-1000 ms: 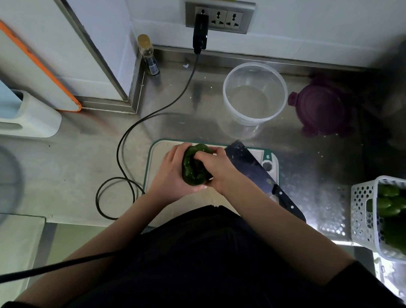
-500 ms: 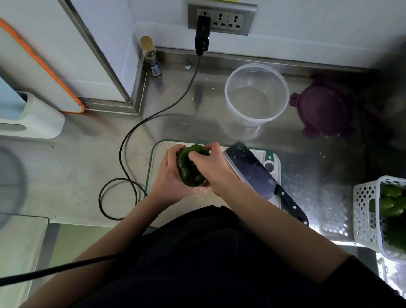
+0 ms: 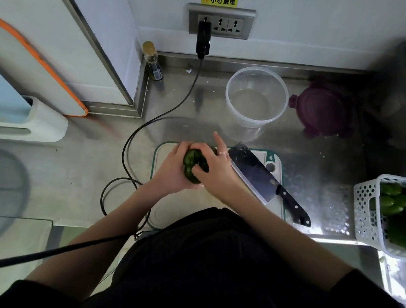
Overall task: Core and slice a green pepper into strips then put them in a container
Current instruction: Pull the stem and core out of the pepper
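Left hand and right hand grip the green pepper over the cutting board on a steel counter.

Single head-worn wide view, looking steeply down, close over the counter

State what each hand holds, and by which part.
Both hold the green pepper: left hand cups its left side; right hand digs fingers into its top.

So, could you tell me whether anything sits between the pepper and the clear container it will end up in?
Nothing visible does. The green pepper is held in both hands over the cutting board; the clear container stands open just beyond the board. The cleaver lies off to the right.
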Tool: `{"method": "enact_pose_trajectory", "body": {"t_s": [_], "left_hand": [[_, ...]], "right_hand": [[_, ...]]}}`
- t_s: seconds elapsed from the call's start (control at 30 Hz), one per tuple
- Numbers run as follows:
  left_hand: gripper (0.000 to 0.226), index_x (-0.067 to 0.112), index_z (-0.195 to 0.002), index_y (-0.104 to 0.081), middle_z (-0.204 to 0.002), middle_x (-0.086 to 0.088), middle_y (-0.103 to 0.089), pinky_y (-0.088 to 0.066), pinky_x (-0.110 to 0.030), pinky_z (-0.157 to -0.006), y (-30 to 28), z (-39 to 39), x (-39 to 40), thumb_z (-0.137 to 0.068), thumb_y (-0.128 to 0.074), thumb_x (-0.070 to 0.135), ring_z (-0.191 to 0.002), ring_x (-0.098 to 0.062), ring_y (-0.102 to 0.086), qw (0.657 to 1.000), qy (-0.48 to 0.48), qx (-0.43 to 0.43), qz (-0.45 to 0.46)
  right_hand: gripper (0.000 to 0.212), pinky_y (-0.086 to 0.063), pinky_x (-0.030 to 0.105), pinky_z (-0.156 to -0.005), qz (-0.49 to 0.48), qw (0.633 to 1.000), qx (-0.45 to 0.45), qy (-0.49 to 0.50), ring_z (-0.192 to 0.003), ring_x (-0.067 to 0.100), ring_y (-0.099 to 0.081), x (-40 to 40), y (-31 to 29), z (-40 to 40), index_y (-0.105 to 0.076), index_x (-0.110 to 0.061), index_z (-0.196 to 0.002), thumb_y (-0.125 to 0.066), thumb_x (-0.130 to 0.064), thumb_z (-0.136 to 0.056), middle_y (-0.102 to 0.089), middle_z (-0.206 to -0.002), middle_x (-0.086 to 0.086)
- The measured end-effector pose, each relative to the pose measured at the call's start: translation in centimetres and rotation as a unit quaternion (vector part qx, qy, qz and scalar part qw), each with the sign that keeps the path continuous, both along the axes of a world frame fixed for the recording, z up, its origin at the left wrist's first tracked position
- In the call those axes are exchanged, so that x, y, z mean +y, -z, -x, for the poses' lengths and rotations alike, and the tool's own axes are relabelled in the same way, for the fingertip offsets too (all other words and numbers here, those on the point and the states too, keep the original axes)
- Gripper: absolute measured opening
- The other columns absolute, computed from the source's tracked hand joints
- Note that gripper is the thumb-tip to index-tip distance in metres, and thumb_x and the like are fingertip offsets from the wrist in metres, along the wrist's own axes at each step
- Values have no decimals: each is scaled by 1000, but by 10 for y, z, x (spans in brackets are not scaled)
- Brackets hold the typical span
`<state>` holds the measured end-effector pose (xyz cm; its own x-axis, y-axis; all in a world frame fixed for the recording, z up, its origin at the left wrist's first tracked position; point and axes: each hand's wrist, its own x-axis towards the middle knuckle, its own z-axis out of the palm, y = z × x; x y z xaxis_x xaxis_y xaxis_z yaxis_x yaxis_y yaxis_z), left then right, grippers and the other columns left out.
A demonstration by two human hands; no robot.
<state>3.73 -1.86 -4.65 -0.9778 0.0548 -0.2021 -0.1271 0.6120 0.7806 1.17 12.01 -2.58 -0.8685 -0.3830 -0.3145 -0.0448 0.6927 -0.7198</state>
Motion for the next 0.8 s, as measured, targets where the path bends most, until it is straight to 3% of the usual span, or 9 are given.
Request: {"method": "enact_pose_trajectory", "body": {"t_s": [0.1, 0.17, 0.27, 0.33, 0.4, 0.47, 0.53, 0.63, 0.8], "left_hand": [[87, 4, -122, -38, -110, 3, -53, -38, -16, -73, 5, -8, 2, -52, -90, 11, -95, -16, -57, 998, -44, -13, -35], [90, 8, -122, -32, -114, 4, -49, -39, -12, -70, 6, -14, 6, -53, -91, 15, -98, -13, -55, 995, -72, -37, -57], [88, 13, -115, -28, -117, 3, -43, -40, -9, -73, 11, -22, 9, -55, -91, 18, -105, -13, -53, 994, -68, -63, -63], [89, 13, -114, -27, -111, 5, -44, -43, -11, -75, 10, -21, 9, -53, -91, 15, -103, -14, -54, 991, -95, -54, -76], [104, 12, -129, -26, -113, 6, -44, -43, -10, -80, 8, -16, 9, -49, -92, 15, -104, -12, -52, 993, -80, -33, -81], [109, 17, -138, -28, -121, 6, -41, -41, -18, -92, 3, -10, 10, -50, -91, 18, -109, -9, -45, 997, -37, -27, -62], [97, 19, -133, -37, -121, 5, -42, -38, -20, -91, 1, -10, 10, -52, -90, 18, -109, -10, -44, 998, -20, -21, -47], [93, 17, -129, -40, -119, 5, -45, -37, -20, -85, 3, -16, 9, -51, -91, 16, -103, -13, -48, 998, -18, -24, -46], [94, 18, -124, -41, -118, 3, -48, -42, -23, -86, 9, -18, 9, -45, -93, 20, -100, -12, -50, 999, -18, -10, -49]], "right_hand": [[69, -34, 38, -107, 105, 977, -1, 185, -126, 21, -30, -2, -2, -9, -34, -17, -127, -77, -16, -73, -27, -135, 4], [77, -45, 34, -94, 113, 945, -128, 280, -110, 16, -43, 0, -8, 0, -27, -19, -123, -82, -30, -70, -35, -123, 0], [55, -55, 48, -84, 149, 894, -309, 287, -95, 18, -55, -6, -9, 5, -27, -29, -116, -70, -28, -82, -48, -114, 0], [49, -53, 49, -87, 136, 917, -263, 268, -104, 24, -54, -8, -5, -1, -29, -28, -117, -64, -23, -83, -49, -121, 4], [50, -53, 44, -87, 107, 947, -195, 233, -109, 25, -53, -7, -3, -7, -30, -23, -123, -62, -22, -84, -49, -122, 7], [53, -53, 37, -78, 83, 961, -157, 212, -105, 25, -54, -5, -5, -7, -32, -18, -126, -64, -22, -84, -52, -117, 7], [56, -48, 31, -68, 45, 970, -147, 186, -97, 24, -56, -6, -7, -1, -37, -16, -125, -69, -23, -80, -54, -109, 6], [53, -47, 30, -66, -17, 982, -132, 137, -92, 23, -58, -10, -6, 1, -42, -17, -120, -71, -25, -76, -57, -103, 7], [44, -50, 31, -59, 48, 975, -163, 141, -88, 22, -59, 2, -7, -2, -43, -20, -115, -67, -21, -79, -57, -98, 4]]}}
